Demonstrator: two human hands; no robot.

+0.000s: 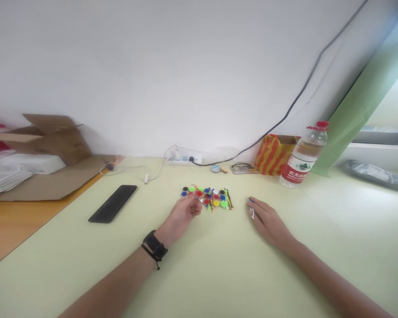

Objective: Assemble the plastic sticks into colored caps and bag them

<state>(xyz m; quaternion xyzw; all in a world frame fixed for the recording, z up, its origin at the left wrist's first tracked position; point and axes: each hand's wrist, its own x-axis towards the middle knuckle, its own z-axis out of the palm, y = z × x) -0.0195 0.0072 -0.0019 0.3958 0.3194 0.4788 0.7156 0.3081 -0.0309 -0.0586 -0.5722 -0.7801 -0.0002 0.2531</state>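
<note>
A heap of small coloured round pieces and thin coloured sticks (212, 197) lies on the pale green table (219, 265). My left hand (183, 215), with a black watch on the wrist, rests at the heap's left edge with its fingers curled in a pinch on a small piece that I cannot name. My right hand (267, 220) lies palm down to the right of the heap, apart from it. Its fingers press on a thin white stick with a blue tip (251, 207).
A black phone (113, 203) lies to the left. A water bottle (303, 157) and a striped orange bag (271, 154) stand back right. A power strip (184, 159) with cables sits by the wall. Cardboard boxes (49, 137) and white trays (6, 176) are far left.
</note>
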